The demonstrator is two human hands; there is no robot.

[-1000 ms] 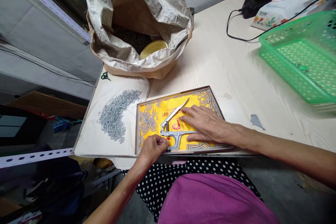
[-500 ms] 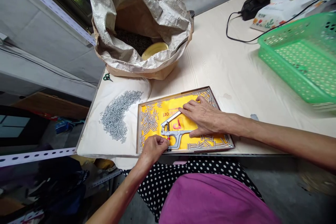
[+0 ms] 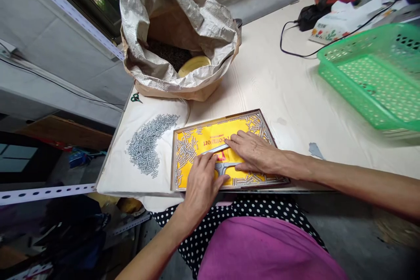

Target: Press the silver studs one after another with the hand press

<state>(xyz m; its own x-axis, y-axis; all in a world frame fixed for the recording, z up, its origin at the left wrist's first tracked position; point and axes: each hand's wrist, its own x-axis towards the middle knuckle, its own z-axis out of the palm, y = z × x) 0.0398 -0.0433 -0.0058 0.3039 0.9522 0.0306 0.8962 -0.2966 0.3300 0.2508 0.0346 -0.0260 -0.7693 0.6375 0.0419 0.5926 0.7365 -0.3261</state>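
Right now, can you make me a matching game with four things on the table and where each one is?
Things:
1. green basket
2. small scissors
3. yellow dish
4. pliers tool

Places:
A. under both hands, in the tray
B. inside the big paper sack
C. far right of the table
D. on the white cloth, beside the sack

Pairs: 1-C, 2-D, 3-B, 4-A

The grey hand press tool looks like matt cast metal with one bright, polished handle. The shallow brown-rimmed tray has a glossy yellow printed paper lining strewn with small shiny metal pieces. The crumpled woven-plastic sack is dull; the pale table shows smooth wood grain.
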